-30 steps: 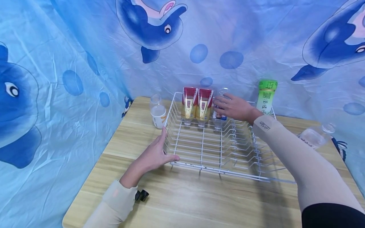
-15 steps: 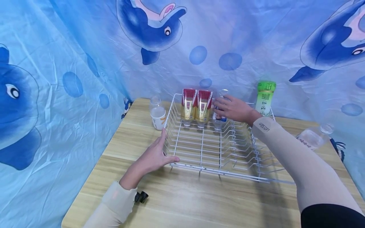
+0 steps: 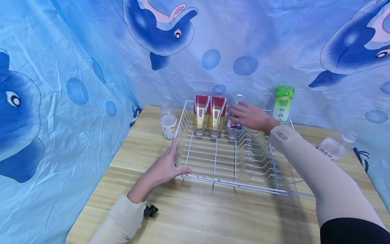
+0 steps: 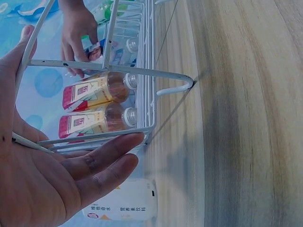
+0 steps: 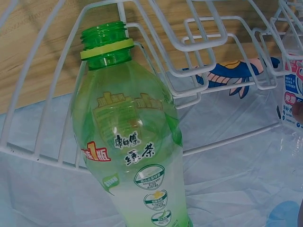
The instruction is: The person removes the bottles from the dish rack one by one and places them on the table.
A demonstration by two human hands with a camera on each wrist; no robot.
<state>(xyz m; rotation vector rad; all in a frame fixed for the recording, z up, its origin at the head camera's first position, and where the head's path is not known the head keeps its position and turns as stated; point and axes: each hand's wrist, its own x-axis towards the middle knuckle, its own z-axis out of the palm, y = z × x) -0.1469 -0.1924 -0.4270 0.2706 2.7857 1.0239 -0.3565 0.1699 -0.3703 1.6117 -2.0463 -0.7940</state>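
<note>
In the head view, my left hand spans the near left corner of a white wire rack, thumb at the front rim. The left wrist view shows this hand's fingers nearly straight along the rack's side. My right hand holds a clear bottle with a blue label, neck down at the rack's back; part of the bottle is hidden by the fingers. Left of it, two red-and-gold bottles stand neck down side by side. A green bottle leans neck down in the rack's back right.
A white-labelled bottle stands outside the rack's left side. Another clear bottle is on the table at the right, partly behind the right sleeve. A blue dolphin-print sheet hangs behind the table.
The head view has shifted slightly. Both hands keep their places at the rack and the clear bottle, and nothing else has visibly moved.
</note>
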